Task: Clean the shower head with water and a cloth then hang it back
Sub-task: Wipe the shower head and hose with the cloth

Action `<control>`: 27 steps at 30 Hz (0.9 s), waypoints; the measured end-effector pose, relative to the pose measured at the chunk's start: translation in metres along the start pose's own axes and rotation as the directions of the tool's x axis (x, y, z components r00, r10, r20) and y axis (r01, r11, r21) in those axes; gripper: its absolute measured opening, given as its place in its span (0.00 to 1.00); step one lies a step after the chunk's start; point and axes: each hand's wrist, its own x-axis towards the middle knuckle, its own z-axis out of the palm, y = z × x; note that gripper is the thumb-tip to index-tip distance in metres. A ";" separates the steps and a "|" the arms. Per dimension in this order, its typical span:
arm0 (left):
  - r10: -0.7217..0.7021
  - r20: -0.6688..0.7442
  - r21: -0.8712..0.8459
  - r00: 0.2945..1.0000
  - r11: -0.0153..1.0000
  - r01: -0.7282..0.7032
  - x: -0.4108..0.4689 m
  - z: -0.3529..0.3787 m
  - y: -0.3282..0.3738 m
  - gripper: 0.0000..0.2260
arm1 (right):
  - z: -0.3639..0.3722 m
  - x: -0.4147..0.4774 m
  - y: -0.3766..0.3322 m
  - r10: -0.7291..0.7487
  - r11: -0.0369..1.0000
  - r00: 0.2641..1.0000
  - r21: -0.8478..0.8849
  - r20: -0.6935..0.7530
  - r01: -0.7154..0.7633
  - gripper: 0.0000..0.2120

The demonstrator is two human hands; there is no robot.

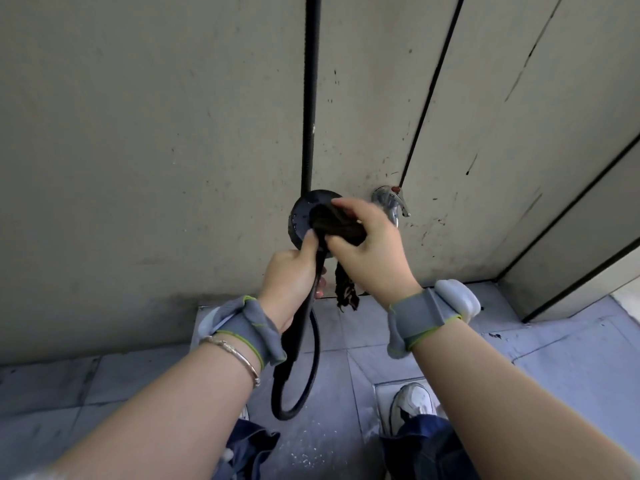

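A round black shower head (302, 216) faces me in front of the wall, wet drops on its face. My left hand (292, 268) grips its black handle from below, thumb up along the stem. My right hand (363, 242) holds a dark brown cloth (334, 223) bunched against the face of the head; a frayed end of the cloth (346, 294) hangs below my palm. The black hose (304, 375) loops down from the handle between my forearms.
A black vertical pipe (311, 91) runs up the grey wall above the head. A chrome tap (391, 202) with a red mark sticks out just right of my right hand. Wet grey floor tiles (329, 445) and my white shoe (412, 403) lie below.
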 end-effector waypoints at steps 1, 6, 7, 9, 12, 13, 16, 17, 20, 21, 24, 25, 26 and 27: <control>0.052 -0.030 0.056 0.998 0.997 -0.050 0.002 -0.002 -0.001 0.25 | 0.003 -0.003 0.000 -0.046 0.999 0.999 -0.023 0.029 0.047 0.20; 0.329 -0.013 0.351 0.944 0.886 -0.304 -0.001 0.000 0.000 0.24 | -0.008 0.013 0.013 0.175 0.985 0.978 0.018 -0.111 -0.174 0.19; 0.360 0.015 0.387 0.933 0.858 -0.337 -0.003 0.001 0.000 0.24 | -0.011 0.016 0.015 0.210 0.978 0.967 0.033 -0.145 -0.207 0.20; 0.398 0.067 0.442 0.915 0.810 -0.385 -0.006 0.000 0.000 0.21 | -0.012 0.013 0.011 0.141 0.990 0.979 -0.004 -0.145 -0.143 0.21; 0.418 0.097 0.533 0.903 0.745 -0.402 -0.003 -0.005 -0.001 0.18 | -0.001 -0.004 -0.002 -0.123 0.987 0.992 -0.100 0.011 0.123 0.22; 0.423 0.094 0.548 0.901 0.734 -0.401 -0.002 -0.007 -0.002 0.17 | 0.002 -0.006 -0.003 -0.167 0.977 0.985 -0.128 0.052 0.172 0.22; 0.449 0.122 0.572 0.885 0.697 -0.433 -0.002 -0.009 -0.002 0.20 | -0.007 0.006 0.007 -0.067 0.994 0.997 -0.094 -0.046 0.062 0.21; 0.464 0.140 0.584 0.875 0.675 -0.451 -0.004 -0.007 -0.002 0.21 | -0.013 0.012 0.011 0.038 0.998 0.992 -0.037 -0.120 -0.043 0.20; 0.471 0.167 0.606 0.866 0.643 -0.467 -0.005 -0.002 -0.003 0.22 | -0.018 0.015 0.014 0.147 0.988 0.964 -0.011 -0.222 -0.153 0.20; 0.460 0.160 0.611 0.873 0.649 -0.454 -0.004 -0.002 -0.003 0.22 | -0.013 0.010 0.008 0.071 0.995 0.981 -0.051 -0.182 -0.081 0.21; 0.443 0.135 0.618 0.886 0.662 -0.425 0.002 -0.005 -0.003 0.20 | 0.005 -0.005 0.000 -0.165 0.976 0.986 -0.140 0.011 0.165 0.23; 0.439 0.147 0.618 0.886 0.659 -0.429 0.002 -0.006 -0.004 0.20 | 0.004 -0.003 0.002 -0.154 0.979 0.988 -0.135 0.006 0.153 0.23; 0.439 0.168 0.617 0.883 0.652 -0.441 0.002 -0.006 -0.003 0.20 | 0.000 0.004 0.006 -0.084 0.992 0.995 -0.096 -0.052 0.079 0.22; 0.440 0.193 0.614 0.877 0.643 -0.458 0.000 -0.004 -0.004 0.21 | -0.007 0.011 0.011 0.041 0.999 0.990 -0.020 -0.134 -0.044 0.21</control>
